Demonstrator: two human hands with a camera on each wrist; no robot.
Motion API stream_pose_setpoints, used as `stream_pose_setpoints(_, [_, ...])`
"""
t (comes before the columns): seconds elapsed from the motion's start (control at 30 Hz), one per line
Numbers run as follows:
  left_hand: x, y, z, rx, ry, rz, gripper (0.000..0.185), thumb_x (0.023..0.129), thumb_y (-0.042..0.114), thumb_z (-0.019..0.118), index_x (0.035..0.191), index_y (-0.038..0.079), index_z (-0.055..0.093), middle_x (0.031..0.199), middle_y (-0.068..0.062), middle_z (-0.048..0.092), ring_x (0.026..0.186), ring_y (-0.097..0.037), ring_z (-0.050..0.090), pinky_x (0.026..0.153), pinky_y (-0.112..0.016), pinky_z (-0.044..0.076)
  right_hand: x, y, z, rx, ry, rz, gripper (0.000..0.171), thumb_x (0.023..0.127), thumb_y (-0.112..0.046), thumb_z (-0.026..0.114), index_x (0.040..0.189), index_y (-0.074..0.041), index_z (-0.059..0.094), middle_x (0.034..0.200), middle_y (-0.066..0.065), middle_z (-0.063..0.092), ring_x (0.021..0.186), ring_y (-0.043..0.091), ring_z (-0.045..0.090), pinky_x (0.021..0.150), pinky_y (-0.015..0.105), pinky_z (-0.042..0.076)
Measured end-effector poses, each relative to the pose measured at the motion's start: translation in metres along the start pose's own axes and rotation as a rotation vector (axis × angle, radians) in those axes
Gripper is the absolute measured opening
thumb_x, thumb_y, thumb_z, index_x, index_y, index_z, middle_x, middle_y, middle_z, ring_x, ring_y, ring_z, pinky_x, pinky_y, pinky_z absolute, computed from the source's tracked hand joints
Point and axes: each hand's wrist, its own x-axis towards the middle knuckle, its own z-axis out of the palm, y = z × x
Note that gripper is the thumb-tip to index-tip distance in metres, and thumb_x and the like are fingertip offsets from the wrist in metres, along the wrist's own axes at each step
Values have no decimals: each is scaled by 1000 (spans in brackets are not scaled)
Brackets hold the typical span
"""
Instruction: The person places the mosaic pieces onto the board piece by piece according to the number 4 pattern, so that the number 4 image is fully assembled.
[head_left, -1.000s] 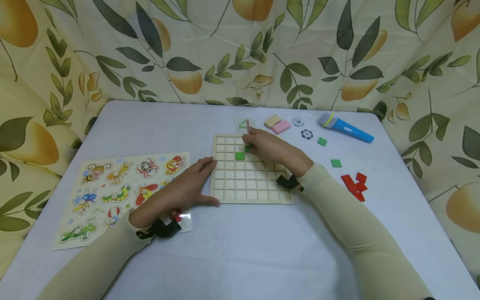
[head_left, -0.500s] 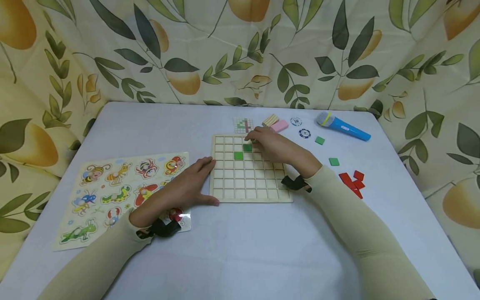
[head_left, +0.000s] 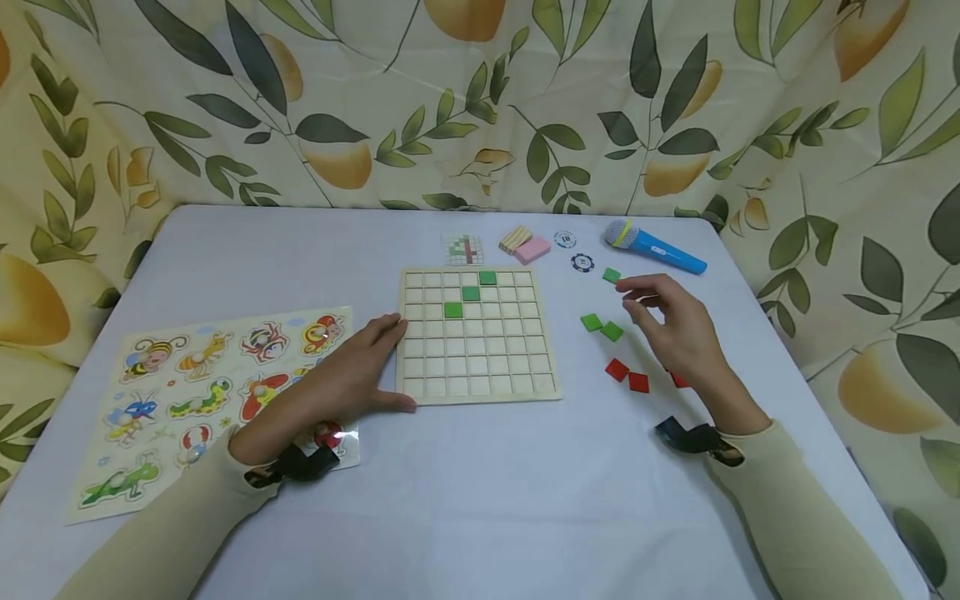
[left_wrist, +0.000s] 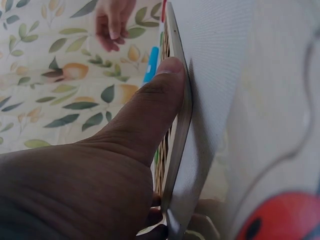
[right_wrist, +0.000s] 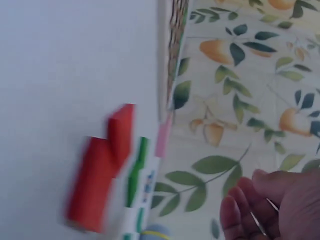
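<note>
While a leaf-and-fruit patterned curtain closes in the room on three sides, your pale lilac surface carries a wooden grid board at its centre with three green tiles set diagonally in its upper cells. Your left hand rests flat against the board's left edge, fingers straight, thumb along its near corner. Your right hand hovers to the right of the board with relaxed fingers holding nothing, close above loose green tiles and red tiles. An insect puzzle sheet lies at left; a blue toy microphone, poker chips and a pink block sit at the far edge. Your right hand partly covers one red tile, and the right wrist view is blurred.
</note>
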Motion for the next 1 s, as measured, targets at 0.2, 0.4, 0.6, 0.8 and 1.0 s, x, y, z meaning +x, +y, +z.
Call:
stream_pose_setpoints(0.2, [-1,-2,1,-3,2,1,127,79,59,90,170,3,21,179,-18,17,162,-45,29,126,-58,40,-6,25,19,75,-29,148,43,106,-15,66,148,-18,57,146,10,62,131,32,59,119,58,46])
stream_pose_setpoints(0.4, [-1,1,1,14,-6,-3,126,81,58,89,170,2,21,180,-19,14,164,-45,25,129,-59,35,1,36,29,-20,-160,280,46,105,-21,68,150,-25,59,142,14,60,123,33,53,88,33,52])
stream_pose_setpoints(0.6, [-2,3,0,17,-14,-14,126,81,58,89,170,1,21,181,-18,12,166,-42,20,131,-59,32,5,42,35,-75,-196,227,43,103,-19,71,145,-20,64,137,16,61,113,32,51,86,38,46])
stream_pose_setpoints(0.8, [-1,3,0,20,-22,-12,126,80,59,89,170,2,20,181,-17,11,166,-42,20,131,-58,31,7,41,41,-69,-208,188,39,103,-17,70,142,-17,67,144,14,58,121,34,49,100,47,48])
stream_pose_setpoints(1.0, [-1,2,-1,26,-17,-7,126,81,60,88,170,2,21,181,-17,12,166,-41,19,132,-58,31,10,39,42,-87,-204,151,33,103,-15,70,136,-14,69,141,14,58,118,33,49,99,47,47])
